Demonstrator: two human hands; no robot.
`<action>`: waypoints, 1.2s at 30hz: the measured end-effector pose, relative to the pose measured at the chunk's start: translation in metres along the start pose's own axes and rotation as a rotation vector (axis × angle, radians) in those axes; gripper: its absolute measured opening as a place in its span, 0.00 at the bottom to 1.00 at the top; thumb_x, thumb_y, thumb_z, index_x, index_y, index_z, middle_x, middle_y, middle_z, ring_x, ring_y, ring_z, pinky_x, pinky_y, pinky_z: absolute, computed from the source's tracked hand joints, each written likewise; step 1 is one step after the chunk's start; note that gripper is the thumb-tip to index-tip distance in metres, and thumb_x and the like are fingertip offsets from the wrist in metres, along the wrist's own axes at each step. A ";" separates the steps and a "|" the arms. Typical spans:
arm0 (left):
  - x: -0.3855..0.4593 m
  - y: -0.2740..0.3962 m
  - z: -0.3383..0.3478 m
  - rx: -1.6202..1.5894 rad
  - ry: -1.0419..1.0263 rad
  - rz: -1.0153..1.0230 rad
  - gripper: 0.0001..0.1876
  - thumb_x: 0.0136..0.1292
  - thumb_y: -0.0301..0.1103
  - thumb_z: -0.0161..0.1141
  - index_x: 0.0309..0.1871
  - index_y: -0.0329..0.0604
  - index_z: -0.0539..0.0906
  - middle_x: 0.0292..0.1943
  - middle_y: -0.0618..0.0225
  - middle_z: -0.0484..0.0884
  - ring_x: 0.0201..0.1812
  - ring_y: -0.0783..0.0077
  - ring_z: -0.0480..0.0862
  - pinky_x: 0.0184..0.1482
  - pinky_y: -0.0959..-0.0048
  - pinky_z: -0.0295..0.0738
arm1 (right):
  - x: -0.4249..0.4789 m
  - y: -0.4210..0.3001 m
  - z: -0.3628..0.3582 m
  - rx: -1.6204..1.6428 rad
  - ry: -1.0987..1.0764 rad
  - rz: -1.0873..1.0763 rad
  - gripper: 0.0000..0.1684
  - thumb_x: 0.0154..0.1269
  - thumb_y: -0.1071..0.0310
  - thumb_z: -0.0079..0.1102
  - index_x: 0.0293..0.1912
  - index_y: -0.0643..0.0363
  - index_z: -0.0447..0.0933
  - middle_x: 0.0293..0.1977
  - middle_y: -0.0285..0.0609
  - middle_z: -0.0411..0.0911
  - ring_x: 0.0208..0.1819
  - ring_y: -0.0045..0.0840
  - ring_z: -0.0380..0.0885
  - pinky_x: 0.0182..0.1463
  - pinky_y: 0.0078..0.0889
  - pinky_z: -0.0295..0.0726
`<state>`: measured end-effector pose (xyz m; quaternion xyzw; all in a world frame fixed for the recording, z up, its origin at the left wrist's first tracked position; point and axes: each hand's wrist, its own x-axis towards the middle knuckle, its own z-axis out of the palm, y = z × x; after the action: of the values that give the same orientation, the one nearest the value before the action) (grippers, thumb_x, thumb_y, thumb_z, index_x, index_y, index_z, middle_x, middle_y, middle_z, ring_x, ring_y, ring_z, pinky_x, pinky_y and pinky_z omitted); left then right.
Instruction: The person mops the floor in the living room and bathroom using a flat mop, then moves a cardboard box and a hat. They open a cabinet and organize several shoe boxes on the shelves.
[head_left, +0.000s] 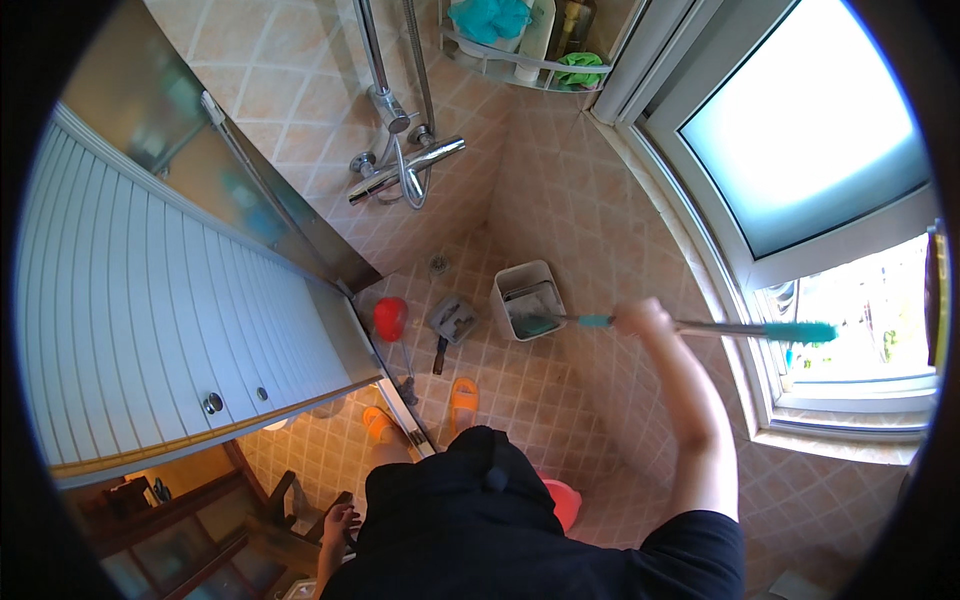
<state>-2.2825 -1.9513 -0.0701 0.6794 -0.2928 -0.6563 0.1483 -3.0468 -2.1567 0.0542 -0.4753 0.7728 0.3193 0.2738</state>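
My right hand (645, 319), blurred, is closed around a metal pole (720, 328) with a teal grip at its outer end. The pole runs nearly level across the view to the left. Its teal head (534, 324) sits inside a white plastic bin (501, 289) on the tiled floor, among whitish, foamy-looking contents. Part of the head is hidden there. My left hand (342, 517) hangs low at my side, its fingers loosely bent and apart, with nothing visible in it. Beside it is a dark wooden chair (281, 491).
Left of the bin lie a grey dustpan-like tray (452, 319) with a dark handle and a red rounded object (391, 319). A floor drain (438, 262) is beyond. A shower mixer (409, 169) juts from the wall. An open window (772, 277) is right; a pink basin (564, 504) is behind me.
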 end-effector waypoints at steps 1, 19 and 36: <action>-0.002 0.000 0.000 0.021 0.019 -0.016 0.15 0.70 0.39 0.56 0.53 0.42 0.74 0.38 0.61 0.82 0.37 0.65 0.84 0.37 0.67 0.80 | -0.013 0.011 -0.027 -0.022 -0.060 -0.038 0.17 0.67 0.55 0.50 0.44 0.52 0.83 0.32 0.38 0.84 0.33 0.27 0.85 0.37 0.31 0.82; 0.016 0.034 0.020 0.077 0.021 -0.061 0.13 0.71 0.39 0.54 0.52 0.45 0.77 0.40 0.65 0.83 0.37 0.69 0.84 0.37 0.70 0.80 | 0.044 -0.018 0.030 -0.356 0.013 -0.120 0.16 0.58 0.59 0.59 0.46 0.46 0.83 0.45 0.34 0.83 0.49 0.29 0.82 0.44 0.38 0.78; 0.008 0.069 0.021 0.074 0.118 -0.090 0.11 0.72 0.40 0.52 0.51 0.47 0.77 0.38 0.67 0.82 0.35 0.71 0.83 0.37 0.71 0.79 | 0.059 -0.072 0.090 -0.007 0.028 0.049 0.20 0.69 0.61 0.47 0.55 0.56 0.77 0.57 0.43 0.77 0.59 0.33 0.77 0.53 0.40 0.78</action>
<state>-2.3176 -2.0061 -0.0385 0.7345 -0.2765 -0.6098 0.1105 -2.9938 -2.1465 -0.0636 -0.4615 0.7869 0.3220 0.2532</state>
